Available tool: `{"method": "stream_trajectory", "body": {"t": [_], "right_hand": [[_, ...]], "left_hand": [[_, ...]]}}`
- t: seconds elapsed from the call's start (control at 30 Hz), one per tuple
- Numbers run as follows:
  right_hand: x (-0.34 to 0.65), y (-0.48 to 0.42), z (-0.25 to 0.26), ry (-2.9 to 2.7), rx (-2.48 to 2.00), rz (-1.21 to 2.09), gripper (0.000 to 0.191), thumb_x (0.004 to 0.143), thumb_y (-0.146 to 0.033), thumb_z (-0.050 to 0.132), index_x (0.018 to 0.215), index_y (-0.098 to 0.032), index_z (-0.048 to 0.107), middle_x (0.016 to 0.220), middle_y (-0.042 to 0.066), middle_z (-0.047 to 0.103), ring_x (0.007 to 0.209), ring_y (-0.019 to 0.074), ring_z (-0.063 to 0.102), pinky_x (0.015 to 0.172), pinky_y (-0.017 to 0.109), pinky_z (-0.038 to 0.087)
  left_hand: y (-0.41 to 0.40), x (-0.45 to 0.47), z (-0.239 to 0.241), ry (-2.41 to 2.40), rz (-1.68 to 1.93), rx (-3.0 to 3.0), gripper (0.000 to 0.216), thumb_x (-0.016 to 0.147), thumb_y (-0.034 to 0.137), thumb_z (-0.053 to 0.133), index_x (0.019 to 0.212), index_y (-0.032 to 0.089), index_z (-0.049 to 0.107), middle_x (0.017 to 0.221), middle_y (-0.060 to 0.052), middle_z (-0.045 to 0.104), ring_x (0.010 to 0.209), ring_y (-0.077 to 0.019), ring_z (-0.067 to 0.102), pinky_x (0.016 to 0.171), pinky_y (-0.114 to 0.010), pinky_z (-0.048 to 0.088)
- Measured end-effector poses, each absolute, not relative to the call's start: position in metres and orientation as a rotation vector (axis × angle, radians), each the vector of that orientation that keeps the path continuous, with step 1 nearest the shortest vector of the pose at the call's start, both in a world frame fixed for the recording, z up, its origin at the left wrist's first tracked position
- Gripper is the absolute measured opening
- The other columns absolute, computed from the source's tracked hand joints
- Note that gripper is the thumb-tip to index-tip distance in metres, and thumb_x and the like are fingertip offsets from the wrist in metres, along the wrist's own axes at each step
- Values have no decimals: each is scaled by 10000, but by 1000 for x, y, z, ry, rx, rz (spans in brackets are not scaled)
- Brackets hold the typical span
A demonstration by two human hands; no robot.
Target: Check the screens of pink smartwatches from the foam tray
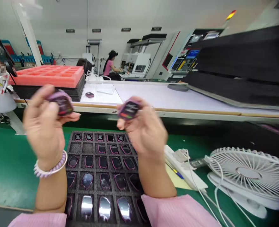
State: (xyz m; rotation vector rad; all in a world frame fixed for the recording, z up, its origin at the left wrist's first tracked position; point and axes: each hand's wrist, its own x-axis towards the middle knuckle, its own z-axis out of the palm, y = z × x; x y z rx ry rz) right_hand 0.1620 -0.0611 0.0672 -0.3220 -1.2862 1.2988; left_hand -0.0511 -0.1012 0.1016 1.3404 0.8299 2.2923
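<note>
Two watches are off the tray, one in each hand. The left watch (65, 104) hangs in the air past the tray's far left corner; the right watch (130, 109) is past its far edge, toward the far right corner. The left hand (44, 126) grips its watch with thumb and forefinger closed on the left side, other fingers bent beneath, one fingertip showing below the near edge. The right hand (147, 134) has its watch pinched too — thumb at the near left corner, fingers around the right side and partly hidden.

Both screens face the wearer, tilted up. The long axes run roughly near to far, the left watch's far end leaning left, the right one's leaning right. Each display is lit, with a coloured strip at the near end; the writing is too blurred to read.

Below, the black tray (75, 147) carries rows of watches (103, 162), faces up. Pale text shows in the far row, too small to read; glare covers the near row. A coiled bracelet (50, 170) circles the left wrist.

Near the tray's right edge lie a power strip (201, 183) and a pen (177, 173), with a fan (248, 173) farther right. On the shelf (149, 97), a red foam tray (49, 75) tops a black stack at the left end — and another watch (89, 94) lies nearby. Small wall signs (96, 30) are illegible.
</note>
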Motion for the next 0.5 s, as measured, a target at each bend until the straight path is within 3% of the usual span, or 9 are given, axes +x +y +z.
{"method": "stream_trajectory", "body": {"t": [0.1,0.2,0.27,0.37,0.5], "right_hand": [[151,-34,64,-1220,-332,1382,498,850,-519,882,1155,-250,595,995,40,728,637,130,595,558,246,523],[146,-13,53,-1172,-399,1431,573,730,-490,963,1068,-233,578,878,20,720,574,104,520,496,205,430],[147,-6,48,-1165,-406,1458,544,740,-467,942,1059,-227,572,853,20,720,544,106,519,485,210,417],[151,-2,47,-1149,-361,1525,450,765,-357,834,1117,-214,593,960,52,751,583,138,604,539,257,493],[153,-3,50,-1152,-306,1589,488,678,-196,687,1159,-203,601,1059,57,755,683,163,679,649,297,567]], "left_hand": [[-79,-43,91,830,2051,1362,395,775,380,867,1089,186,728,848,-1,731,570,-107,661,508,-204,611],[-60,-32,78,879,1838,1374,526,712,339,885,1173,174,692,850,14,717,530,-80,643,522,-181,601],[-53,-25,71,886,1731,1395,604,696,293,873,1249,173,662,909,5,715,580,-82,674,569,-179,617],[-48,-17,64,861,1616,1393,716,681,251,853,1345,169,595,1021,-23,712,661,-98,716,636,-189,640],[-44,-17,61,828,1556,1393,798,684,214,845,1413,176,522,1196,-83,709,760,-112,734,720,-210,657]]}}
